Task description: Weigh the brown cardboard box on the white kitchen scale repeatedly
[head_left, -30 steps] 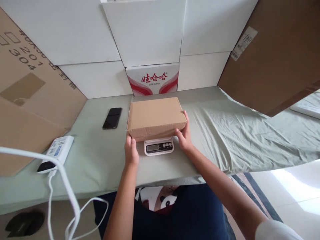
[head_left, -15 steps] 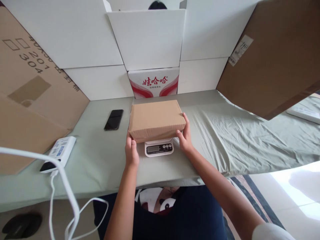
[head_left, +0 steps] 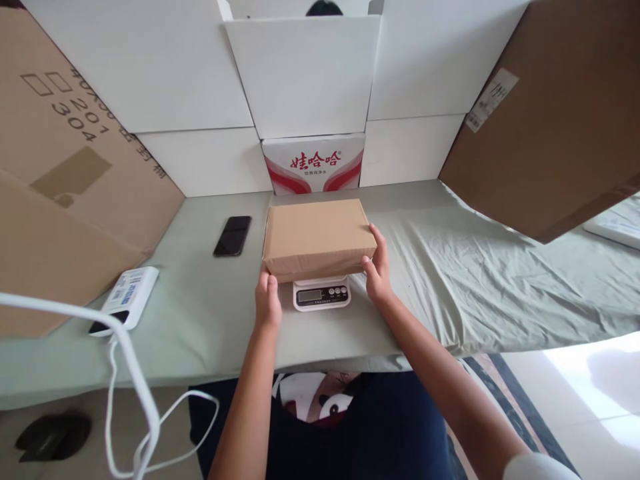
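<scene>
A closed brown cardboard box lies over a small white digital scale, covering the scale's platform. Only the scale's front panel shows, with its small display and round buttons. My left hand grips the box's front left corner, thumb toward the front face and fingers mostly hidden. On the other side my right hand holds the right end, with its thumb on the front face and fingers along the side. Whether the box rests fully on the scale I cannot tell.
Left of the box lies a black phone. Farther left is a white power bank with a white cable. White panels and a red-and-white carton stand behind, large brown cartons at both sides. Green cloth covers the table.
The whole view has shifted slightly, so everything appears a little farther right. Both hands keep their hold on the box, which stays over the scale.
</scene>
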A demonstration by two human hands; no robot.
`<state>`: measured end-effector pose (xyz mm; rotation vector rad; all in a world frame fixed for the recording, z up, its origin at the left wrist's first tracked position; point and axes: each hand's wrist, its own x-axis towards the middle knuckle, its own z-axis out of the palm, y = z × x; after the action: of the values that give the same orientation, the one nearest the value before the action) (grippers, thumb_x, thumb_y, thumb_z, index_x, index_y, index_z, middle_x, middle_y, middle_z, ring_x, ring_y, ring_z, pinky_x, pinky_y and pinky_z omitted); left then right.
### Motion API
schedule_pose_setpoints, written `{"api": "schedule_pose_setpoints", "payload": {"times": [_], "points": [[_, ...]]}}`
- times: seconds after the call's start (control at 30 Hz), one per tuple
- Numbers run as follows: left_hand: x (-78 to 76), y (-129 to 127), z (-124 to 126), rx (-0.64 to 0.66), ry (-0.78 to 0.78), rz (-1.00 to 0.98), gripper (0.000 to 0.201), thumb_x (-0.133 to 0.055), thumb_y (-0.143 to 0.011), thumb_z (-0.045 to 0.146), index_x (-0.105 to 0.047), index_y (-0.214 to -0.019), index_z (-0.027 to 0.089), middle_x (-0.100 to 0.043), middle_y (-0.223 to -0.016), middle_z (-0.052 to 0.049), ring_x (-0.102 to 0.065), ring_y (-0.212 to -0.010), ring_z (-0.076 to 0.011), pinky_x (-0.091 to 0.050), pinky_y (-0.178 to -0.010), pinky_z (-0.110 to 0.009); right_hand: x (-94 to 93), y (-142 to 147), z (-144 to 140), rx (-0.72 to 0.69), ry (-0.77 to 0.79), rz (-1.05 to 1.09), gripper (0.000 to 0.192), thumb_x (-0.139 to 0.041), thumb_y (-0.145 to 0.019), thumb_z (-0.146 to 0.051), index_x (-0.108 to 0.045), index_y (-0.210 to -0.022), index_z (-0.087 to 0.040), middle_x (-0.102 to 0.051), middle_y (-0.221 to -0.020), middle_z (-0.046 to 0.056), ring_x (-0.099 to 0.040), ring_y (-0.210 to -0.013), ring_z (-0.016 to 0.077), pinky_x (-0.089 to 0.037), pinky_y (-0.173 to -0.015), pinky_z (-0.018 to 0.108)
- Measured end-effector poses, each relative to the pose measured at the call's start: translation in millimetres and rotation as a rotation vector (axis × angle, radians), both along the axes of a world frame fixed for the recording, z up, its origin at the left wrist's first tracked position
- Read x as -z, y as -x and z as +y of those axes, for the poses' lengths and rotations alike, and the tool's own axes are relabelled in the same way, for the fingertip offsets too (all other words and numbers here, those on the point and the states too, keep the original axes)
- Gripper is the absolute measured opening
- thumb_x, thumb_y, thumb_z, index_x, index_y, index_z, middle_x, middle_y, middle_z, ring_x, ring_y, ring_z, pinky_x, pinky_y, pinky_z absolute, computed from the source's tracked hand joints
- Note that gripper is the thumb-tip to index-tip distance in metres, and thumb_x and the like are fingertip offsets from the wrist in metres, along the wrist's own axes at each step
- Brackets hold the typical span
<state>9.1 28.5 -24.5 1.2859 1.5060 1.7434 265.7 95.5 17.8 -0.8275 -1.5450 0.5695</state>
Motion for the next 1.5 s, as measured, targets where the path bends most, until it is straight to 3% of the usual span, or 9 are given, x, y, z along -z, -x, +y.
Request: {"api": "schedule_pose_setpoints", "payload": {"times": [0.3, 0.43, 0.53, 0.87, 1.07, 1.5], "points": [[-0.9, -0.8, 0.0, 0.029, -0.01, -0.031, 0.07, -0.045, -0.094, 0.071, -0.058, -0.141, 0.021, -0.066, -0.138, -0.016, -0.058, -0.135, -0.0314, -0.044, -0.114, -0.046, -2.7, 0.6, -1.3, 0.017, 0.007, 0.007, 0.065, -0.046, -0.096, -0.059, -0.035, -0.156, -0.037, -0.044, -0.159, 0.007, -0.044, -0.147, 0.0332, -0.043, -0.116, 0.055], [-5.4, -4.1, 2.0, 0.023, -0.136, -0.147, 0.075, -0.046, -0.095, 0.069, -0.046, -0.154, 0.024, -0.045, -0.163, -0.014, -0.039, -0.153, -0.0293, -0.032, -0.125, -0.042, 0.0, 0.1, 0.9, 0.063, 0.026, 0.057, 0.072, -0.04, -0.096, -0.064, -0.021, -0.161, -0.039, -0.038, -0.164, 0.008, -0.049, -0.141, 0.0331, -0.045, -0.112, 0.057], [-6.6, -5.5, 4.1, -0.003, -0.165, -0.238, 0.077, -0.046, -0.095, 0.068, -0.042, -0.157, 0.023, -0.035, -0.169, -0.014, -0.032, -0.157, -0.0283, -0.029, -0.127, -0.042, 5.1, -0.9, 6.8, 0.088, 0.088, 0.129, 0.07, -0.039, -0.095, -0.064, -0.026, -0.159, -0.039, -0.042, -0.161, 0.009, -0.053, -0.135, 0.032, -0.046, -0.11, 0.058], [2.3, 1.6, 14.0, -0.061, -0.068, -0.372, 0.082, -0.044, -0.09, 0.076, -0.047, -0.154, 0.025, -0.041, -0.165, -0.015, -0.039, -0.153, -0.0294, -0.037, -0.123, -0.043, 24.4, -2.6, 33.6, 0.15, 0.404, 0.442, 0.069, -0.041, -0.09, -0.061, -0.037, -0.152, -0.03, -0.05, -0.151, 0.012, -0.063, -0.117, 0.0238, -0.052, -0.094, 0.042], [2.4, 0.4, 12.9, -0.062, -0.046, -0.355, 0.082, -0.045, -0.089, 0.077, -0.053, -0.15, 0.022, -0.047, -0.161, -0.017, -0.045, -0.15, -0.0312, -0.042, -0.118, -0.043, 28.9, -0.3, 36.1, 0.16, 0.415, 0.422, 0.064, -0.04, -0.091, -0.061, -0.047, -0.144, -0.026, -0.055, -0.144, 0.012, -0.064, -0.112, 0.0219, -0.053, -0.089, 0.037], [-4.3, -0.5, 8.2, -0.051, 0.026, -0.374, 0.071, -0.053, -0.088, 0.068, -0.058, -0.143, 0.022, -0.056, -0.153, -0.017, -0.054, -0.142, -0.0301, -0.048, -0.111, -0.043, 1.8, 0.5, 14.9, 0.261, 0.46, 0.242, 0.05, -0.039, -0.096, -0.054, -0.058, -0.125, -0.02, -0.064, -0.131, 0.013, -0.064, -0.106, 0.0218, -0.054, -0.098, 0.042]]}}
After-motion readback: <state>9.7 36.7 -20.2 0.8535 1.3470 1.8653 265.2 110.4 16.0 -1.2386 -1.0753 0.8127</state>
